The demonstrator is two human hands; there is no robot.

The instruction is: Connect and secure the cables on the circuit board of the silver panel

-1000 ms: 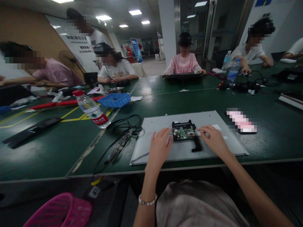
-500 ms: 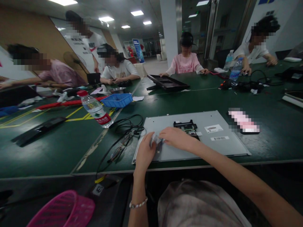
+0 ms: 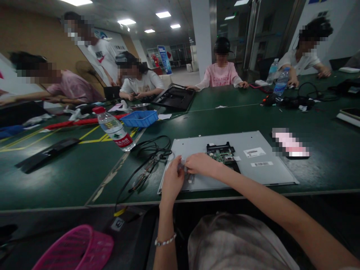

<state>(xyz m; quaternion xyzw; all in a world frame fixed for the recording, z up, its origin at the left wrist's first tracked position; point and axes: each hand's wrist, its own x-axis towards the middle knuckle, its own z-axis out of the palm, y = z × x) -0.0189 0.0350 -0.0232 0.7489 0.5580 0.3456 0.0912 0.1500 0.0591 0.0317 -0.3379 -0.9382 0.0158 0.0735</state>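
Note:
A flat grey metal display panel (image 3: 270, 172) lies in front of me, with a green circuit board (image 3: 222, 155) and a black bracket near its middle. Over the panel's left part, my left hand (image 3: 173, 178) is closed on what looks like a small clear plastic bag (image 3: 191, 179). My right hand (image 3: 201, 164) meets it from the other side, fingers pinched on the same bag. What the bag contains is too blurred to make out. White labels (image 3: 254, 152) are stuck on the panel's right side.
Left of the panel lie glasses (image 3: 139, 182) and a tangled black cable (image 3: 153, 148). A water bottle (image 3: 116, 131), a blue tray (image 3: 140, 118) and a long black part (image 3: 46, 153) are farther left. A phone (image 3: 291, 143) lies right. A pink basket (image 3: 98, 243) sits below the table edge.
My hands have shifted slightly, the right one a little to the left, still at the bag. Across the table, a person's black frame has turned and moved left.

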